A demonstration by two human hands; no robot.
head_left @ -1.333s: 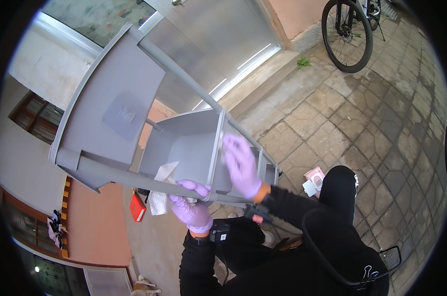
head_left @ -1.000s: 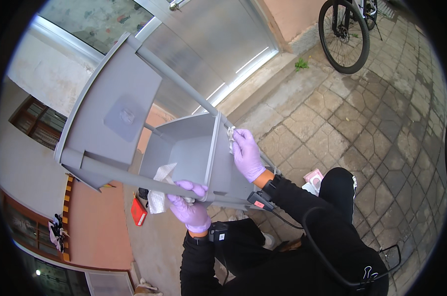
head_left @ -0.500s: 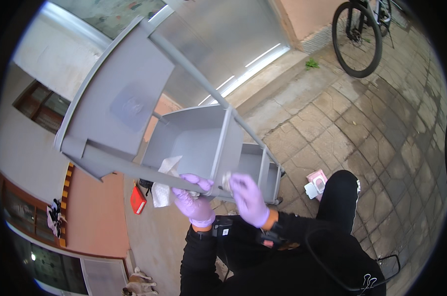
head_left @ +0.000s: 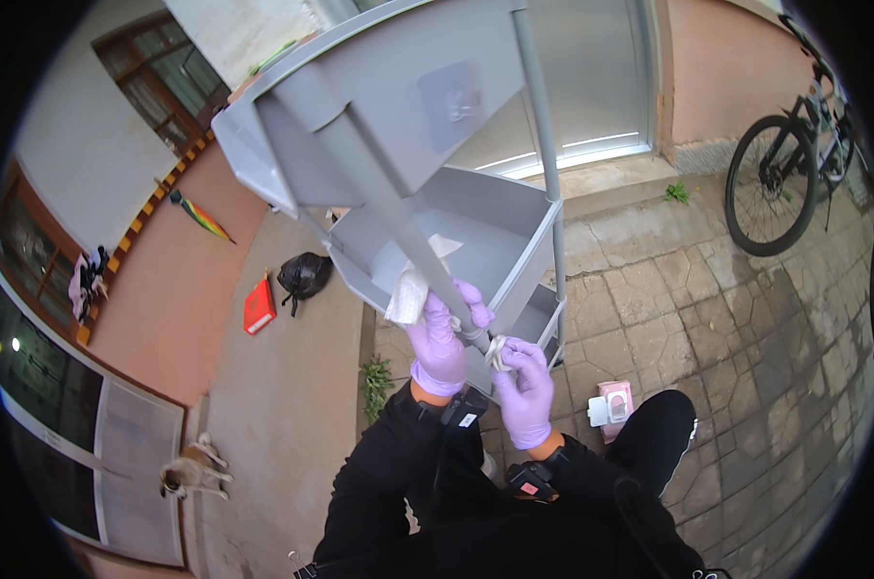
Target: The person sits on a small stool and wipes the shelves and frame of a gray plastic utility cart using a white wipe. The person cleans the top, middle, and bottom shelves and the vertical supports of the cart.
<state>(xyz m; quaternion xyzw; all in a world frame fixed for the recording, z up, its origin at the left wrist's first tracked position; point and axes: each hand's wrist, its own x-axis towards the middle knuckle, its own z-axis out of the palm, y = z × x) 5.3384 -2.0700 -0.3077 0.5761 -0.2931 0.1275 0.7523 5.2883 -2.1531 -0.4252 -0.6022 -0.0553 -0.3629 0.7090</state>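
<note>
A grey tiered utility cart (head_left: 388, 82) stands tilted in view before me. My left hand (head_left: 441, 352), in a purple glove, is closed around one of its grey posts (head_left: 384, 188). A white wipe (head_left: 408, 296) lies between this hand and the post, its loose ends sticking out above the fingers. Lower on the same post, my gloved right hand (head_left: 526, 398) pinches a crumpled white wipe (head_left: 498, 353) against or close beside the post, near the middle tier; exact contact is hard to tell.
An open pink pack of wipes (head_left: 614, 405) sits on the paving by my knee. A bicycle (head_left: 775, 183) stands far right. To the left are a black bag (head_left: 305, 277), a red box-like object (head_left: 259, 307), a lying dog (head_left: 197, 470) and a rainbow-coloured umbrella (head_left: 202, 217).
The view has turned, so the cart appears more upright and further right. My right hand has come in close to the post, beside my left hand, which still grips it.
</note>
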